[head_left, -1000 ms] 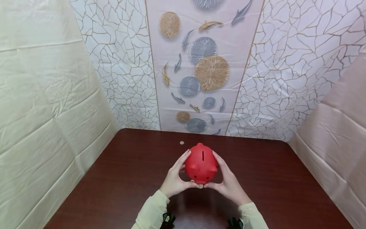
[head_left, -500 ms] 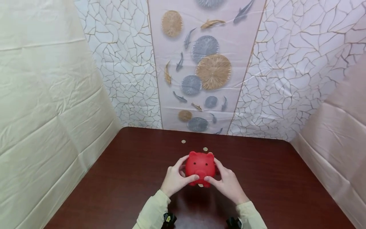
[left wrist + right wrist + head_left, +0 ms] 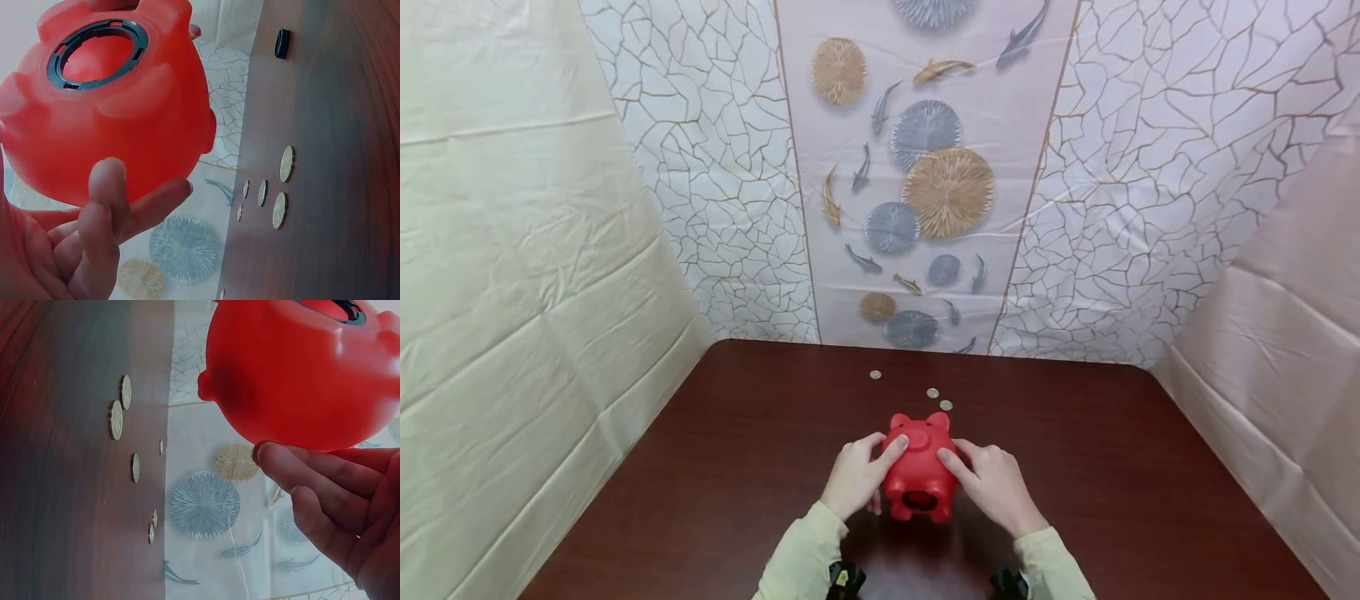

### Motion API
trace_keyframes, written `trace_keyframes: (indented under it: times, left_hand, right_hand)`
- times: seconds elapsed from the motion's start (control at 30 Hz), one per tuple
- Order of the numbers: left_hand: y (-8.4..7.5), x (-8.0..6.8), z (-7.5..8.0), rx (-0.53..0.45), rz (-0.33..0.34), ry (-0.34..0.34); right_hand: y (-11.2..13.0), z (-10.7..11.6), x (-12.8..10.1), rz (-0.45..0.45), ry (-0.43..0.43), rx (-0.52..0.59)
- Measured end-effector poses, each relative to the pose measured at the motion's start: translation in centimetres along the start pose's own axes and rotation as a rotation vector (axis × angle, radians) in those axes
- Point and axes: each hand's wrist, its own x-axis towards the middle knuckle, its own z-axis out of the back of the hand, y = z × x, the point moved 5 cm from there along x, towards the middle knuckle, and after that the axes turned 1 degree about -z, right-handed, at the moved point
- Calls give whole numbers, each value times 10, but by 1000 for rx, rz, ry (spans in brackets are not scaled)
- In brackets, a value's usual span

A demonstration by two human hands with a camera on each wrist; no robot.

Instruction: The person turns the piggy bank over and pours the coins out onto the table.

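A red piggy bank (image 3: 916,467) is held up off the table between both hands, tipped back so its snout points up and its underside faces the head camera. The left hand (image 3: 856,473) grips one side, thumb beside the snout. On the other side, the right hand (image 3: 997,485) holds it the same way. A round hole with a black rim (image 3: 51,74) is open in the belly in the left wrist view; no plug sits in it. Several coins (image 3: 287,164) lie on the table, with a black round plug (image 3: 283,44) near them.
The dark brown tabletop (image 3: 760,433) spreads around the hands. Loose coins (image 3: 932,392) lie behind the piggy bank, toward the far edge. Patterned cloth (image 3: 745,208) hangs at the back, with plain pale cloth (image 3: 512,292) on the left.
Both hands have rotated the piggy bank from its slotted top, past its face, to its underside, and lowered it slightly. More coins show behind it; the coin below it is hidden now.
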Motion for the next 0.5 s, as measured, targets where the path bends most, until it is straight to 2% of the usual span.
trace_keyframes:
  times: [0.5]
  left_hand:
    - [2,-1,0,3,-11,4]
  right_hand:
    - [-2,-5,0,-69,97,9]
